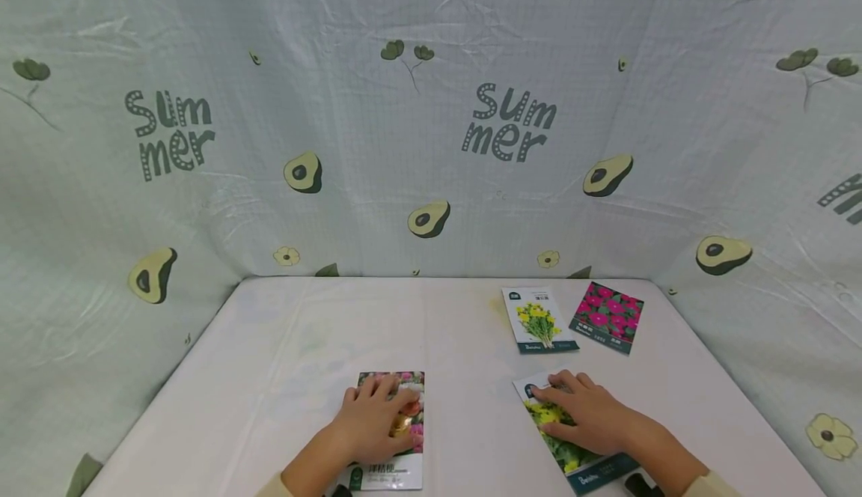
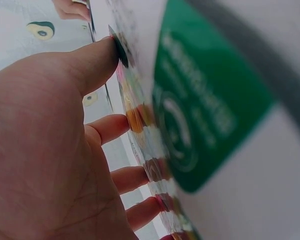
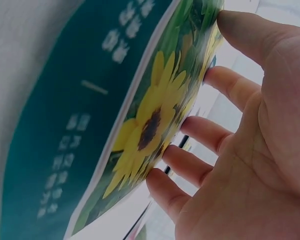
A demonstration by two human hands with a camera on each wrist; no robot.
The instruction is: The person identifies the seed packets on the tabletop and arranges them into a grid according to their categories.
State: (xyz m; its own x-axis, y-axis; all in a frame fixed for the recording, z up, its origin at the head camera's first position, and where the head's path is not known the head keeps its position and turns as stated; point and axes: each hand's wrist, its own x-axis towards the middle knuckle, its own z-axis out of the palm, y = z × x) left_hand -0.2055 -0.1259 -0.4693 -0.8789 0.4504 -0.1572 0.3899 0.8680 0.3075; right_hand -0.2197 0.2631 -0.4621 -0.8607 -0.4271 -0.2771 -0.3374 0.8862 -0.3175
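My left hand (image 1: pixel 373 422) rests, fingertips down, on a flower seed packet (image 1: pixel 402 477) with pink blooms and a white end, flat on the table at front centre. In the left wrist view, thumb and spread fingers touch its glossy face beside a green label (image 2: pixel 205 100). To the right, my right hand (image 1: pixel 595 415) lies over a second seed packet (image 1: pixel 602 473), slanted, with yellow flowers and a dark teal band. The right wrist view shows fingertips touching that packet next to a yellow bloom (image 3: pixel 150 125). Each hand covers part of its packet.
Two more seed packets lie at the back right: a white one with yellow flowers (image 1: pixel 539 325) and a tilted one with magenta flowers (image 1: pixel 609 316). Behind the white table (image 1: pixel 323 325) hangs a pale cloth (image 1: pixel 364 145) printed with avocados.
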